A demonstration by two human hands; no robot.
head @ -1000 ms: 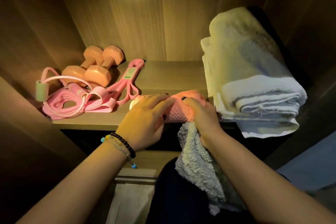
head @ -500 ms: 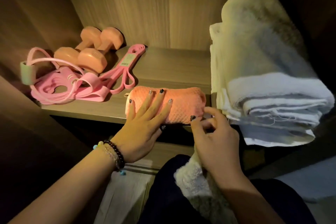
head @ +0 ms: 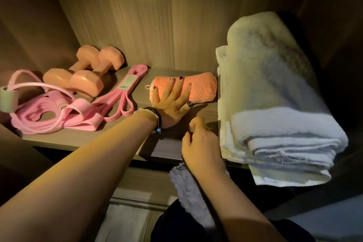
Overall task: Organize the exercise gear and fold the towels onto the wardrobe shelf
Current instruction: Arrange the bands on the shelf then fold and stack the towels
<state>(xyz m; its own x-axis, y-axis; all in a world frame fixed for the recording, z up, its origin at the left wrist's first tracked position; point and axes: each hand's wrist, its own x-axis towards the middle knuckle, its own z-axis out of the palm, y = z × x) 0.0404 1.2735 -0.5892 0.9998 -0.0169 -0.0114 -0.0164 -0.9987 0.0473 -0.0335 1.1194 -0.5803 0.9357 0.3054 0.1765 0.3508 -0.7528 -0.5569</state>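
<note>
A folded orange towel (head: 200, 89) lies on the wooden wardrobe shelf (head: 125, 137), deep in, touching a stack of folded white towels (head: 275, 104) on its right. My left hand (head: 170, 102) rests flat on the orange towel with fingers spread. Nearer the shelf's front edge, my right hand (head: 200, 143) hovers with fingers loosely curled and holds nothing. Two orange dumbbells (head: 84, 76) lie at the back left, with pink resistance bands (head: 121, 92) and a pink pull-rope trainer (head: 49, 112) beside them.
A fluffy white cloth (head: 188, 188) hangs below the shelf edge under my right forearm. The wardrobe's wooden back and side walls enclose the shelf. The white stack overhangs the front edge at the right.
My left hand has slid the orange towel from the front edge deeper into the shelf, against the white stack. My right hand has come off the towel and stayed near the edge.
</note>
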